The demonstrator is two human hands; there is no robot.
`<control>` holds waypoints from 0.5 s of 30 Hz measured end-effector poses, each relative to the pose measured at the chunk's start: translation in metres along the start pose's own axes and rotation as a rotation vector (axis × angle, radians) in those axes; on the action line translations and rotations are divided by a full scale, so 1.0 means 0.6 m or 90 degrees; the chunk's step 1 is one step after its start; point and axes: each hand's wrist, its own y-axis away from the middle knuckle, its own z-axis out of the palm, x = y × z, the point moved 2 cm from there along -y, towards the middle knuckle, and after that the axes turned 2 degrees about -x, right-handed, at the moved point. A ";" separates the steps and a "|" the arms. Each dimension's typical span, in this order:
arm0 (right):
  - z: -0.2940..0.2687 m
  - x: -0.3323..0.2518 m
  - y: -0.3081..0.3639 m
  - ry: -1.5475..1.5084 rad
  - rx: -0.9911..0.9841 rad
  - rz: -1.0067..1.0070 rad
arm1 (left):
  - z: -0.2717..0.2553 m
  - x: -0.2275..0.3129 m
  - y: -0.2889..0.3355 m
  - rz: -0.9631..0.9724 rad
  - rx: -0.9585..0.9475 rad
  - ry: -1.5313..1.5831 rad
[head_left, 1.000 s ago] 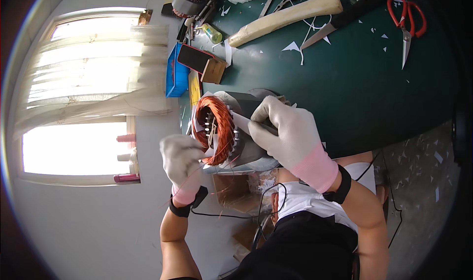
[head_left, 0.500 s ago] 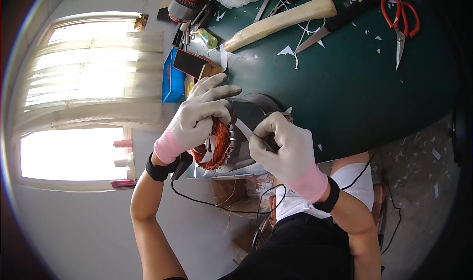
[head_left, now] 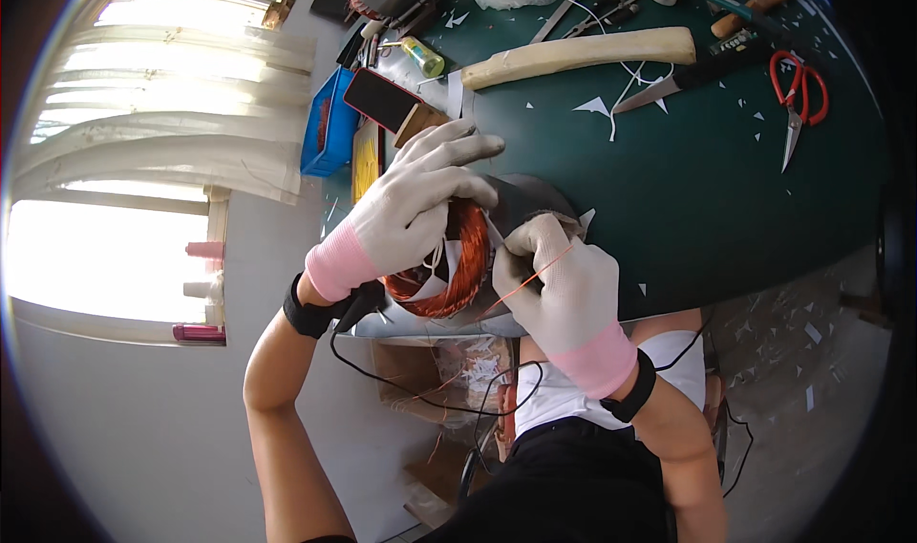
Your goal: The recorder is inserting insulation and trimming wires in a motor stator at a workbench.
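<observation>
A motor stator with a thick ring of copper windings [head_left: 465, 274] lies on its side near the table's front edge. My left hand [head_left: 406, 194], in a white glove with a pink cuff, rests over the top of the windings with its fingers stretched out; its thumb is mostly hidden. At the stator's right side, my right hand [head_left: 564, 280], gloved alike, pinches a narrow white insulating paper strip [head_left: 495, 233] close to the coil ends. A loose copper wire [head_left: 535, 276] crosses in front of the right hand's fingers.
On the green table [head_left: 707, 218] lie a wooden stick [head_left: 583, 56], a knife [head_left: 650, 95], red-handled scissors [head_left: 798, 104] and paper scraps. A blue bin [head_left: 330, 127] and a phone [head_left: 384, 100] stand beyond my left hand. A black cable [head_left: 420, 397] hangs below the edge.
The whole view has shifted. My left hand's fingers are straighter over the windings. My right hand is closer to the coil, with less of the strip showing, and the loose wire now crosses before it.
</observation>
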 end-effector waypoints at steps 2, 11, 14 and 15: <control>0.004 0.005 -0.005 0.093 -0.003 -0.023 | 0.023 0.014 0.021 -0.061 0.133 0.075; -0.018 0.018 -0.123 0.012 -0.319 0.098 | 0.064 0.060 0.122 -0.100 0.236 0.076; -0.003 0.008 -0.146 0.053 -0.357 0.076 | 0.028 -0.020 0.111 -0.089 0.317 0.075; 0.007 0.002 -0.147 0.078 -0.356 0.049 | 0.024 -0.039 0.102 -0.144 0.372 0.071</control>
